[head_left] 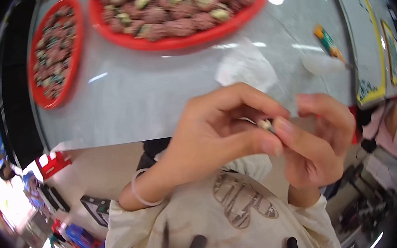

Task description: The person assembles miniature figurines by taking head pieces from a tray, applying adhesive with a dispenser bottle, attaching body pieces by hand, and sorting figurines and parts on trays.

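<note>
In front of my chest, near the table's front edge, my two hands meet over a small cream-and-dark piece [266, 125]. My left hand [213, 127] pinches it between thumb and fingertips. From the other side my right hand [317, 143] presses its fingertips against the same piece, its other fingers curled and a little smeared by motion. Most of the piece is hidden by the fingers, so its kind cannot be made out. A crumpled white tissue [246, 66] lies on the table just beyond my hands.
A large red tray [171, 42] of knobbly pink and cream pieces stands on the grey table [124, 97]. Left of it is a smaller red tray [78, 44] of similar pieces. An orange-green packet [328, 42] lies right. Another person [395, 129] sits at the far right.
</note>
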A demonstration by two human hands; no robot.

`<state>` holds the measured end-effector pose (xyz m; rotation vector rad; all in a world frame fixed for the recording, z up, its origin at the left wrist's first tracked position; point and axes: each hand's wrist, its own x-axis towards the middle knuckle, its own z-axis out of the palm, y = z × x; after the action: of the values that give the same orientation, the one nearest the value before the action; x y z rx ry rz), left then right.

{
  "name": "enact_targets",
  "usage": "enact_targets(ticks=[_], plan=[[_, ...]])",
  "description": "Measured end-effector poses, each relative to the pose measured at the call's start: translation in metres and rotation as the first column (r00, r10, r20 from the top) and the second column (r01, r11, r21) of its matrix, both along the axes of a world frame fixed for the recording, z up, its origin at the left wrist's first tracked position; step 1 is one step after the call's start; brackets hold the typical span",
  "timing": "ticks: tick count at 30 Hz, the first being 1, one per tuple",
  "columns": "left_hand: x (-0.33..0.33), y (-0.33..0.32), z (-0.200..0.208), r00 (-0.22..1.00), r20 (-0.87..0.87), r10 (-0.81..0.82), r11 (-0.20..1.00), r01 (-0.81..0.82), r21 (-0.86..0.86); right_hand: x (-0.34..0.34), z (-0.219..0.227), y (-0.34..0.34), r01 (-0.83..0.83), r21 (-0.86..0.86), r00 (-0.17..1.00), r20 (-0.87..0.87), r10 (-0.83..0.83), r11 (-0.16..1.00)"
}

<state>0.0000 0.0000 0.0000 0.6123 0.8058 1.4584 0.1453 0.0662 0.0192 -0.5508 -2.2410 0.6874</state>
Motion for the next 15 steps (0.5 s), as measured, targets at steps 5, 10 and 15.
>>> enact_targets(ticks=[5, 10, 15], plan=[[-0.081, -0.002, 0.019, 0.712, -0.525, 0.467, 0.883, -0.405, 0.237, 0.006, 0.003, 0.008, 0.077, -0.007, 0.994, -0.078, -0.077, 0.997], [-0.191, -0.041, 0.018, -0.180, -0.958, 0.223, 0.854, -0.438, 0.281, -0.003, 0.000, 0.007, 0.201, -0.156, 0.966, -0.133, -0.222, 0.967], [-0.240, -0.031, 0.009, -0.541, -0.839, -0.062, 0.903, -0.389, 0.184, -0.011, -0.003, 0.009, 0.116, -0.212, 0.985, -0.100, -0.140, 0.970]])
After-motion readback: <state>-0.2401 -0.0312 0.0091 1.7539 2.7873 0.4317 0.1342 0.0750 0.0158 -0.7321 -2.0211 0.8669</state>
